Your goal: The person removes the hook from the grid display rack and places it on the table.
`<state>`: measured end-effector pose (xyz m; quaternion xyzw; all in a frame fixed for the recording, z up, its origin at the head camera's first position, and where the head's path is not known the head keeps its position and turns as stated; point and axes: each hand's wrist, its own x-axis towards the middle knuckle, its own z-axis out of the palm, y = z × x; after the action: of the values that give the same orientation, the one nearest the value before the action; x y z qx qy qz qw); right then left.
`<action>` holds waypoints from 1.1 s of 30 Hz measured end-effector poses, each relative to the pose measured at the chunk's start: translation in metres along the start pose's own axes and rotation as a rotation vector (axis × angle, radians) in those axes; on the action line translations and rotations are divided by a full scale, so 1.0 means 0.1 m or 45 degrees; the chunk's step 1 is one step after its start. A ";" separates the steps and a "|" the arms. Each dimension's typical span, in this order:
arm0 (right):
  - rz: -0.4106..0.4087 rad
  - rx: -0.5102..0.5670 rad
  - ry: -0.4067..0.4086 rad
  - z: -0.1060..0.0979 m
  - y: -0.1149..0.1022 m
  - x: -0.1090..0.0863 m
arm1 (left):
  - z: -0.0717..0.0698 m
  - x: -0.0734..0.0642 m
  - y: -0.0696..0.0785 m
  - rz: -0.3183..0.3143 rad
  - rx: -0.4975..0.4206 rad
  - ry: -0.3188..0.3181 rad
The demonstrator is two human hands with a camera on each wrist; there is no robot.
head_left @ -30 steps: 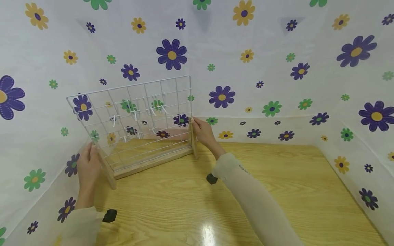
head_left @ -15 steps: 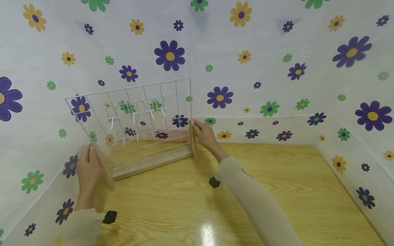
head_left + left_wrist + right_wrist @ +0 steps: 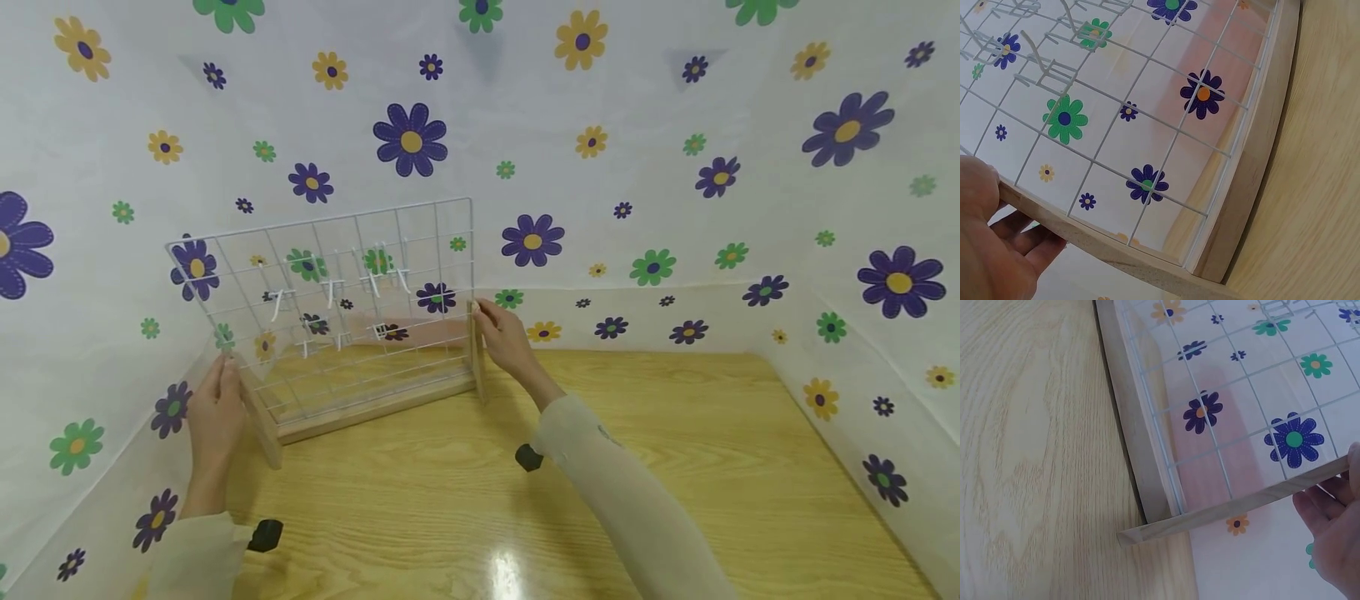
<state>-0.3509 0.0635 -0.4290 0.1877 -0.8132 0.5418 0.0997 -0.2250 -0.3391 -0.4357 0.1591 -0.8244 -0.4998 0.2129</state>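
Observation:
A white wire grid rack (image 3: pixel 375 411) with a wooden base rail stands at an angle on the table's left side. Several white hooks (image 3: pixel 331 292) hang on its mesh. My left hand (image 3: pixel 213 408) grips the upper part of the left wooden side post (image 3: pixel 261 423); in the left wrist view, thumb and fingers of that hand (image 3: pixel 991 250) lie on either side of the wood. On the other end, my right hand (image 3: pixel 510 337) pinches the right post (image 3: pixel 477 358) near its top. The right wrist view shows its fingers (image 3: pixel 1311 515) at the post's lower face.
The wood-grain table (image 3: pixel 637 467) extends to the right and front of the rack. White flower-printed sheeting (image 3: pixel 570 183) encloses the back and both sides, close behind the rack. A black knob-like piece (image 3: pixel 528 457) sits at each sleeve cuff.
The rack has shifted slightly to the right, its right end coming a little nearer, with both hands still holding the posts. The head view has tilted and turned slightly.

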 end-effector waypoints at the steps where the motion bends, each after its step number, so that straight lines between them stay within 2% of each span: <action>1: 0.003 0.005 0.002 -0.01 0.01 -0.01 | 0.01 0.00 0.00 0.005 0.003 -0.003; 7: -0.001 0.061 0.007 -0.08 0.05 -0.09 | 0.05 -0.01 0.02 0.040 0.008 -0.010; 11: 0.034 0.094 0.023 -0.12 0.07 -0.14 | 0.09 -0.01 0.03 0.041 0.010 -0.014; 19: 0.042 0.092 0.059 -0.20 0.10 -0.19 | 0.14 -0.02 0.10 0.064 0.003 -0.025; 27: 0.032 0.102 0.085 -0.28 0.13 -0.24 | 0.22 -0.02 0.13 0.050 0.013 -0.030; 33: 0.038 0.100 0.067 -0.38 0.17 -0.29 | 0.32 0.00 0.13 0.101 0.051 -0.008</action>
<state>-0.3329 0.1095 -0.4388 0.1650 -0.7911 0.5795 0.1054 -0.2418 -0.3093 -0.4375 0.1289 -0.8405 -0.4749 0.2268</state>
